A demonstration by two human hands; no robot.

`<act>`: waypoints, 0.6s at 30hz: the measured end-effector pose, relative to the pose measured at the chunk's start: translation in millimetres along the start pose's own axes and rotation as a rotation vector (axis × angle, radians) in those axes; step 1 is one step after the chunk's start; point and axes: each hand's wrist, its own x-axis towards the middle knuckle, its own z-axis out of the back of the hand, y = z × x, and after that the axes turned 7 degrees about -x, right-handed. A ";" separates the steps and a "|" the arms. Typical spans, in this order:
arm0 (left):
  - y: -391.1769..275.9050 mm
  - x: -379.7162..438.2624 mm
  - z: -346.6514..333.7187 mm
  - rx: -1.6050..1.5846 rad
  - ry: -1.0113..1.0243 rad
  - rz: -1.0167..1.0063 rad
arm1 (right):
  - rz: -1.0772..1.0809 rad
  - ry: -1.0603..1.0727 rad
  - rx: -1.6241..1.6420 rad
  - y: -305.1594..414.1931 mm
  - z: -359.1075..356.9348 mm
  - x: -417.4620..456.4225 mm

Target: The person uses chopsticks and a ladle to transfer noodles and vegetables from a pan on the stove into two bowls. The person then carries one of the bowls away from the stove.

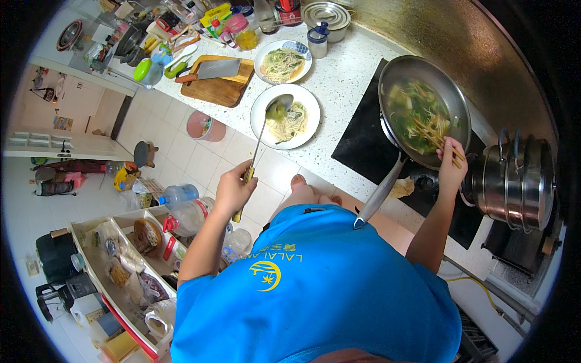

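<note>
My left hand grips the handle of a long metal ladle. Its bowl, with some greens in it, is over a white plate of noodles. In my right hand is a pair of wooden chopsticks, their tips in the frying pan. Noodles and leafy greens in broth lie in that pan, which sits on the black stove top. The pan's grey handle points towards my body. Behind the first plate stands a second, blue-patterned plate of noodles.
A cleaver lies on a wooden cutting board at the counter's left. Jars, a lidded pot and a blue-topped shaker line the back. A stacked steel steamer stands right of the pan. A pink bin is on the floor.
</note>
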 end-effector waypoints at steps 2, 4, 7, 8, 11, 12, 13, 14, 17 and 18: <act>15.4 -8.1 -9.8 0.247 -0.139 -0.211 | 0.047 0.015 -0.075 7.3 -3.2 -0.3; 24.6 -13.3 -17.8 0.412 -0.227 -0.267 | 0.077 -0.013 -0.113 14.4 -3.7 0.6; 30.5 -15.8 -24.6 0.432 -0.288 -0.286 | 0.123 -0.041 -0.134 22.5 -0.9 0.4; 28.9 -16.8 -27.2 0.259 -0.290 -0.284 | 0.120 -0.052 -0.129 24.8 1.6 0.0; 12.6 -16.4 -33.8 -0.323 -0.201 -0.195 | 0.048 -0.016 -0.108 29.8 11.6 -3.0; 3.4 -17.9 -35.3 -0.553 -0.115 -0.099 | 0.034 0.083 -0.062 30.3 13.0 -4.3; -7.0 -20.0 -36.2 -0.784 -0.024 0.009 | -0.025 0.171 -0.022 30.3 14.4 -5.8; -17.8 -18.3 -36.2 -0.902 0.086 -0.007 | -0.019 0.261 -0.038 28.7 12.6 -7.5; -53.1 -3.8 -46.3 -0.999 0.331 -0.052 | 0.245 0.312 -0.168 18.5 1.3 -3.9; -64.9 1.8 -53.1 -0.985 0.370 -0.092 | 0.318 0.237 -0.231 13.2 -1.5 1.5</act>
